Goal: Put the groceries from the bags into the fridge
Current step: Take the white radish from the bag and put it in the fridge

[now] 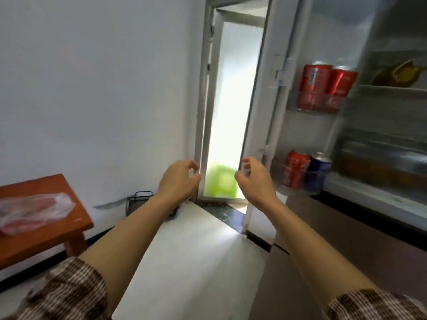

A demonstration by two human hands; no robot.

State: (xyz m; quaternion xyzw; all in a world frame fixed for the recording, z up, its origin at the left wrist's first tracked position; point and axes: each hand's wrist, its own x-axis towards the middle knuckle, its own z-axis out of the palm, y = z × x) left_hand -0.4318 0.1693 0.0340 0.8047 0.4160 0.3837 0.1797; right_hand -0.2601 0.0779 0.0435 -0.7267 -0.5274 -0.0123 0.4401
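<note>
Nearest the camera: striped sleeves (67, 294), both forearms reaching forward.
Left hand (179, 179): raised, fingers loosely curled, holding nothing.
Right hand (254, 179): raised beside it, fingers curled the same way — nothing in it.
Worktop (46, 229): low and wooden, far left, carrying a clear plastic bag (34, 210) with something pink inside.
Fridge (379, 125): open at right; its door shelves (316, 109) hold red cans (323, 86) above, a red can (295, 169) and a blue can (318, 172) below.
Fridge interior: something yellow (402, 73) on a shelf — too blurred to name.
</note>
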